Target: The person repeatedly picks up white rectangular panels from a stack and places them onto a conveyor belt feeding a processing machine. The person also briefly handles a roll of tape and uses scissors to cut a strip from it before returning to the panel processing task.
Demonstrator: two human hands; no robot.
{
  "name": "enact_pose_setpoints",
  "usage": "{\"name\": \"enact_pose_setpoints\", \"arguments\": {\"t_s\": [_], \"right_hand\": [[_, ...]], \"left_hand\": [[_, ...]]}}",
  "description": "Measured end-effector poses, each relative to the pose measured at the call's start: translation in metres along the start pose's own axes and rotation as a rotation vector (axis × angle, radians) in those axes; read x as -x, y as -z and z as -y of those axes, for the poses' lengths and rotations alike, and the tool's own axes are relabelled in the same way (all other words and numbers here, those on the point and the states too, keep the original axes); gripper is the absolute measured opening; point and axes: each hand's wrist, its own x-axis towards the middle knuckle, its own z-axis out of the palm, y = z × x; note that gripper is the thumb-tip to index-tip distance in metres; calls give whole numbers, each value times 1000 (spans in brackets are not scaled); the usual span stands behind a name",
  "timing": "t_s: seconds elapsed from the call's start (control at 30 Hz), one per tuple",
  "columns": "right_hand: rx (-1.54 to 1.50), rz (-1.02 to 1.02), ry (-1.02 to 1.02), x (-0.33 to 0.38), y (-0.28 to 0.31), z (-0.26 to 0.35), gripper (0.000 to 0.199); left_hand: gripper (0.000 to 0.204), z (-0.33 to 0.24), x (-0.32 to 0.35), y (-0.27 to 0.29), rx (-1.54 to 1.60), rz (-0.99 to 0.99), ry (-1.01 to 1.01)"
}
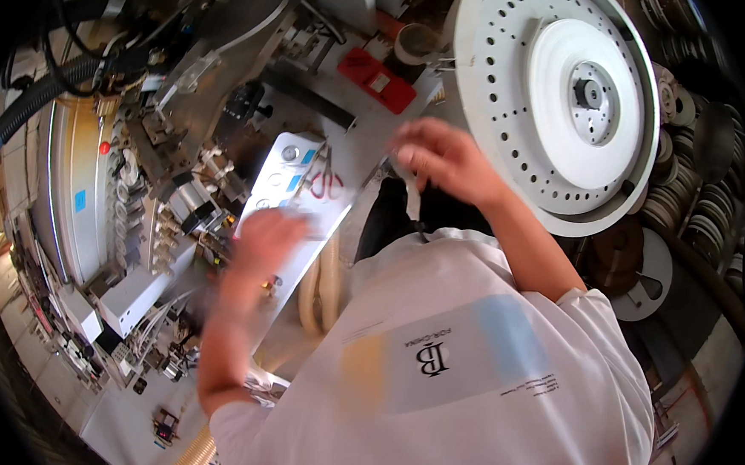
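Note:
My left hand (271, 239) is smeared by motion over a white panel (303, 258) with round gauges or buttons and blue labels; its fingers are too blurred to read. Red-handled scissors (326, 185) lie on that panel, just beyond this hand. My right hand (449, 162) is raised in front of my body, left of a big white perforated disc (502, 138). Its fingers are curled in, and a narrow pale strip (413, 199) hangs down from beneath them. It seems to be pinched there, though the fingertips partly hide the contact.
A smaller white reel (560, 99) sits on the disc's hub. Beyond my hands lie a red case (378, 79) and a round container (418, 43). Machinery with fittings and a black hose (48, 98) fills the left. Stacked reels (674, 183) stand at the right.

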Motion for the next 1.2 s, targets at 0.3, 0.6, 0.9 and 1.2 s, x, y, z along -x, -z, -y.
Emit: {"name": "enact_pose_setpoints", "arguments": {"t_s": [0.3,0.6,0.9,1.2], "right_hand": [[1501,-919,97,-84,250,-20,69],[1418,-333,312,-45,202,-28,45],[1249,-313,461,-36,186,-32,22],[1110,-299,358,-90,178,-31,3]], "left_hand": [[68,82,246,265,-738,-1036,1479],[45,47,-42,-25,553,-715,962],[42,-1,-235,-115,601,-90,625],[26,16,-294,-127,111,96,388]]}}
